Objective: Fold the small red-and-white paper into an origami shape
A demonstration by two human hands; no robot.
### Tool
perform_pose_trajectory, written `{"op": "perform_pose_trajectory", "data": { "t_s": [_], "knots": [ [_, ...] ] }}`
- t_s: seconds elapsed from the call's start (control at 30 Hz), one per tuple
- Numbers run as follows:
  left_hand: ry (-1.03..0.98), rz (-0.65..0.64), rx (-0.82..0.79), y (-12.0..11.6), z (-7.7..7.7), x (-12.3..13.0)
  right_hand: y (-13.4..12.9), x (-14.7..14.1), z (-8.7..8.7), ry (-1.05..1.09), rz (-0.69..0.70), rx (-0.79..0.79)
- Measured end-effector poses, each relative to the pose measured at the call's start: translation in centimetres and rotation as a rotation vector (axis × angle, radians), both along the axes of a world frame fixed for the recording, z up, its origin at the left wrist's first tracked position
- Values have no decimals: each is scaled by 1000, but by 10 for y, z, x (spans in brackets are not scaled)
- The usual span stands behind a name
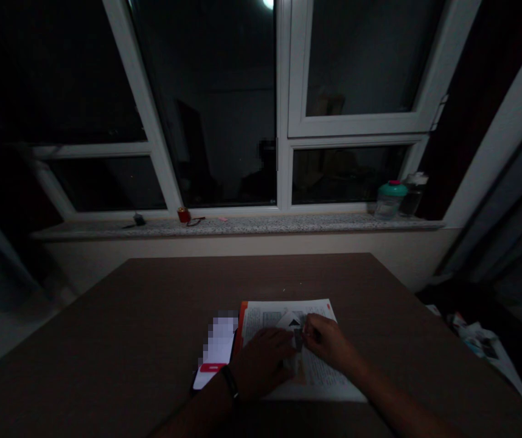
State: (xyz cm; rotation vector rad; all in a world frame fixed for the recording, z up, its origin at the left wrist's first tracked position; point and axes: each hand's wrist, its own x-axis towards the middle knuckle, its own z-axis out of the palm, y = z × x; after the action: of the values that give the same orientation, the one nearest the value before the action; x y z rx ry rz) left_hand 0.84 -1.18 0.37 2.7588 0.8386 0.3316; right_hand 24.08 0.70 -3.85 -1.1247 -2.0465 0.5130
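Observation:
A printed book or magazine with an orange edge lies on the dark wooden table. My left hand, a dark band around its wrist, rests flat over the page with fingers stretched to the right. Beside it, my right hand is closed in a pinch above the page. Between the hands sits a small pale piece with a dark triangle; whether it is loose paper or part of the print, I cannot tell. What the right fingers pinch is too dark to make out.
A phone with a lit screen lies left of the book. On the granite windowsill stand a small red can-like object, a teal-lidded bottle and a clear bottle. Crumpled papers lie right of the table.

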Motion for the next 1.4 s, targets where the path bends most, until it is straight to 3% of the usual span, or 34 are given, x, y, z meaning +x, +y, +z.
{"op": "perform_pose_trajectory", "data": {
  "t_s": [0.17, 0.47, 0.77, 1.07, 1.4],
  "knots": [
    [-6, -35, -30, -1, 5, 3, -11, -2, 0, -11, 66, -75],
    [-54, -22, -55, -1, 0, 3, 6, 5, -5, -13, -169, 1],
    [-39, -14, -56, 0, -2, 3, 4, 18, 7, 43, -138, 103],
    [14, 43, 4, 3, 0, -1, 5, 27, 11, -44, -182, 64],
    [-18, 102, 35, -2, 5, 2, -12, 8, 25, -139, 132, 52]
  ]
}}
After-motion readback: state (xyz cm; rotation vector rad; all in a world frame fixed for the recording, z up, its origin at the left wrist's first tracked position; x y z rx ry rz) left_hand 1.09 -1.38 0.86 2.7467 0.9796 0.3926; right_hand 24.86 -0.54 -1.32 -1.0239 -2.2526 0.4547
